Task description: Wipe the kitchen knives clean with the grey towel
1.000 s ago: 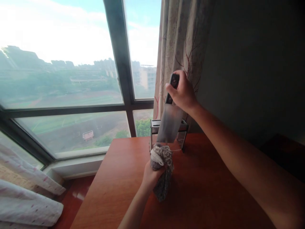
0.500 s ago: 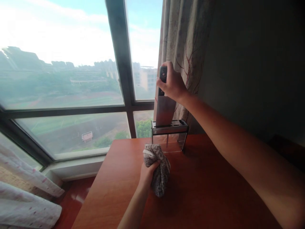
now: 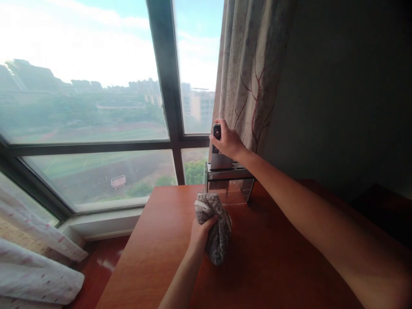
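Observation:
My right hand (image 3: 228, 139) is closed around the black handle of a cleaver (image 3: 221, 162), which stands upright with its broad blade mostly down in a slot of the knife block (image 3: 230, 175). The block has a dark slotted top and clear see-through sides, and part of the blade shows through them. Nearer to me, my left hand (image 3: 201, 234) grips a bunched grey patterned cloth (image 3: 216, 227) above the table. Its thumb lies across the folds, while the other fingers are hidden behind the cloth.
Beneath both hands is a reddish-brown wooden table (image 3: 154, 249). A large window (image 3: 96, 107) with a dark frame (image 3: 165, 73) is at the left and behind. A patterned curtain (image 3: 247, 73) hangs behind the knife block, and a white curtain (image 3: 38, 270) is at lower left.
My right hand has moved down with the cleaver, and most of the blade has gone into the knife block's slot. My left hand still holds the cloth in nearly the same place.

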